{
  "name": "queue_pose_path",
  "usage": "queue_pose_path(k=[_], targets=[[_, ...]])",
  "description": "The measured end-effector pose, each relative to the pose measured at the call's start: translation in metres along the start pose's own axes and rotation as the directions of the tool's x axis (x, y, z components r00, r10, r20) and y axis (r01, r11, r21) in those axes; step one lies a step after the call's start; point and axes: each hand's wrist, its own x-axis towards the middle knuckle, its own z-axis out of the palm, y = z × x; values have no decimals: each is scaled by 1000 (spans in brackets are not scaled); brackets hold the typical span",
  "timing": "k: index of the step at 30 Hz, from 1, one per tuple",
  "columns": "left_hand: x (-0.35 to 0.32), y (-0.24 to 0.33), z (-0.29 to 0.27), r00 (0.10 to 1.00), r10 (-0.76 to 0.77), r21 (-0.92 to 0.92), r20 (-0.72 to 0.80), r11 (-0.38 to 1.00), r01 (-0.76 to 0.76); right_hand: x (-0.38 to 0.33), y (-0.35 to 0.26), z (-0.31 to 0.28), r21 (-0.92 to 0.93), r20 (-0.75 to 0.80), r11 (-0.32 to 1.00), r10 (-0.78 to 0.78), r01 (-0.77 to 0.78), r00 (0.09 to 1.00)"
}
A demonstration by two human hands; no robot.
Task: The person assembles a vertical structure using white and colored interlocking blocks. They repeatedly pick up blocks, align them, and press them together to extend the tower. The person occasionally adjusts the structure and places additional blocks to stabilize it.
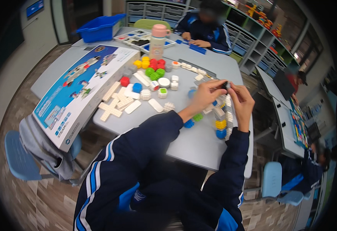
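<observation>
My left hand (206, 97) and my right hand (242, 101) meet over the right part of the grey table. Their fingertips pinch a small black and grey building piece (226, 85), whose exact shape is mostly hidden. Below them stands a built assembly of white beams, with a yellow cube block (221, 124) and a blue cube block (221, 133) at its near end. My hands partly cover it. Near my left wrist lie a green block (197, 117) and another blue block (189, 123).
Loose beams (111, 109), red, green and yellow cube blocks (145, 61) fill the table's middle. A pink-lidded bottle (157, 42), a sorting tray (135, 40), a blue bin (100, 27) and a large box (84, 86) stand beyond and left. A person (205, 29) sits across.
</observation>
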Motion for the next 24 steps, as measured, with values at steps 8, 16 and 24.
queue_pose_path(k=[8, 16, 24], targets=[[3, -1, -1, 999, -17, -85, 42, 996, 21, -7, 4, 2, -89, -69, 996, -30, 24, 997], [-1, -4, -2, 998, -15, -99, 68, 995, 22, -18, 9, 1, 156, -86, 975, 176, -161, 981], [0, -6, -3, 997, -6, -143, 74, 990, 16, -72, 33, -48, -377, -89, 842, 381, -386, 920]])
